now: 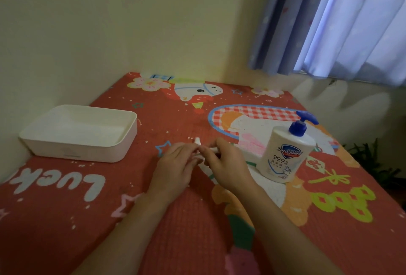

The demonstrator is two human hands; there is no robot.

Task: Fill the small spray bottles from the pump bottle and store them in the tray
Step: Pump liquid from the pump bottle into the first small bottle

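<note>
Red cartoon-print cloth covers the whole table, and right at the near middle both hands are working together. Left hand and right hand meet fingertip to fingertip, each pinching a part of something small and white, almost surely one small spray bottle; a white tip pokes up just past the left fingers. Whether that tip is a cap, a nozzle or a second bottle, I cannot tell, the hands hide too much.

My read: this is the opening step, the top being worked off or on so the bottle can take liquid. Next it calls for a bare neck held steady under the spout, with one hand freed to press.

Just beside the right hand, the pump bottle stands upright, blue pump head untouched. Farther left, well apart, the white tray sits by the wall with no bottles in it. Beyond, a blue curtain hangs.
</note>
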